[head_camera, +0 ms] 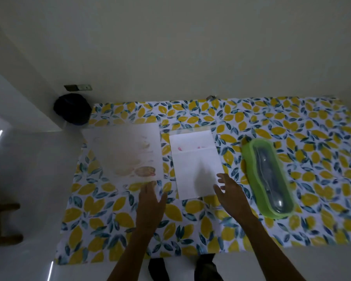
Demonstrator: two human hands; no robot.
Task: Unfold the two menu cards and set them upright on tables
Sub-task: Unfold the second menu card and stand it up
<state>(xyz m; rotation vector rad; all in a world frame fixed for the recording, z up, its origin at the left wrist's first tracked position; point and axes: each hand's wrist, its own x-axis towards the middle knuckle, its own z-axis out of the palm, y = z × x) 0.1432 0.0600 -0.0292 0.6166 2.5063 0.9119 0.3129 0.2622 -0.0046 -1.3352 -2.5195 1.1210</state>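
Observation:
Two white menu cards lie flat on the lemon-print tablecloth. The left card is larger, with faint food pictures near its lower right corner. The right card is narrower, with a crease across its upper part and small pink marks. My left hand hovers with fingers spread just below the left card's near right corner. My right hand is open too, its fingertips at the right card's near right edge. Neither hand holds anything.
A green plastic case with cutlery inside lies to the right of the cards. A dark round object sits off the table's far left corner. A wooden piece of furniture stands at the left edge. The wall runs behind the table.

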